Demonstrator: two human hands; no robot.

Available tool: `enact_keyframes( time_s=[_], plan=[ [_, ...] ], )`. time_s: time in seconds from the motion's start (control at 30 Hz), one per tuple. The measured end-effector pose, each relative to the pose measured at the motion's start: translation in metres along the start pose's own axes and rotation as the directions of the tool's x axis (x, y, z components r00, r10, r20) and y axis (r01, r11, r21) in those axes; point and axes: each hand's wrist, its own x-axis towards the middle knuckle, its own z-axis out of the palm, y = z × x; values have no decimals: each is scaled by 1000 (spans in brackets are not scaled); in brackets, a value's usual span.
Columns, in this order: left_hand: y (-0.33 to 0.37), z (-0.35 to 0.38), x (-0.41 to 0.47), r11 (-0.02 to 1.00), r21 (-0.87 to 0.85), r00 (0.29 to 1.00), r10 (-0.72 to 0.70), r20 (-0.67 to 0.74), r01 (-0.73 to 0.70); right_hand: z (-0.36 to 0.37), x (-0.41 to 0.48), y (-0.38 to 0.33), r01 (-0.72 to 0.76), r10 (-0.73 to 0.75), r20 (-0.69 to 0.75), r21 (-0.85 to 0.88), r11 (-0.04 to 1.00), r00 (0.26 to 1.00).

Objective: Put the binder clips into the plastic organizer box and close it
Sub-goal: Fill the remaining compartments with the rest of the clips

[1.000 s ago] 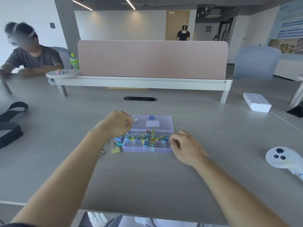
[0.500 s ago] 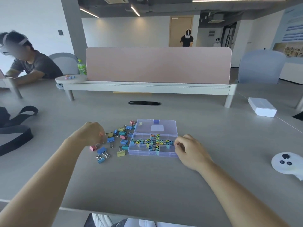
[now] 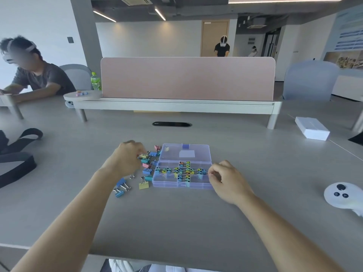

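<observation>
The clear plastic organizer box (image 3: 165,184) lies open at the table's middle, its lid (image 3: 196,148) folded flat behind it. Rows of small coloured binder clips fill its central compartments. Loose binder clips (image 3: 147,171) are scattered just left of the box, among them a yellow one (image 3: 143,185) and blue ones (image 3: 120,182). My left hand (image 3: 126,160) hovers over this pile, fingers curled and pinching a clip at their tips. My right hand (image 3: 225,177) sits at the box's right edge, its curled fingers gripping that wall.
A white carton (image 3: 312,130) lies at the far right, and a white controller (image 3: 341,195) nearer on the right. A black strap (image 3: 17,154) lies at the left. A pink divider (image 3: 186,79) crosses the back, and a person (image 3: 35,75) sits at the far left.
My left hand went from the lid's left corner out over the loose clips, then came back right toward the box. My right hand stayed at the box's right edge.
</observation>
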Motion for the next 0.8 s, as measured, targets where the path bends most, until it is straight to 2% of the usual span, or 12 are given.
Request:
enact_keyframes(
  time_s=[0.1, 0.23, 0.37, 0.5, 0.67, 0.8],
  plan=[
    [54, 4, -3, 978, -166, 990, 113, -88, -126, 0, 0, 1, -11, 12, -7, 65, 998, 1000],
    [113, 18, -3, 894, -396, 978, 193, -80, -208, -2, 3, 2, -35, 50, -84, 177, 984, 995],
    [149, 42, -3, 805, -582, 985, 167, 34, -116, -5, 4, 1, -71, 119, -158, 282, 957, 980],
    [154, 60, -9, 747, -663, 994, 98, 57, -35, -7, 3, 1, -69, 143, -180, 366, 928, 973],
    [153, 60, -20, 652, -757, 991, 128, 47, -49, -6, 1, -6, 10, 66, -168, 411, 911, 984],
    [154, 60, -22, 614, -787, 992, 122, 14, -65, -8, 1, -8, 16, 73, -178, 453, 891, 981]
  ],
)
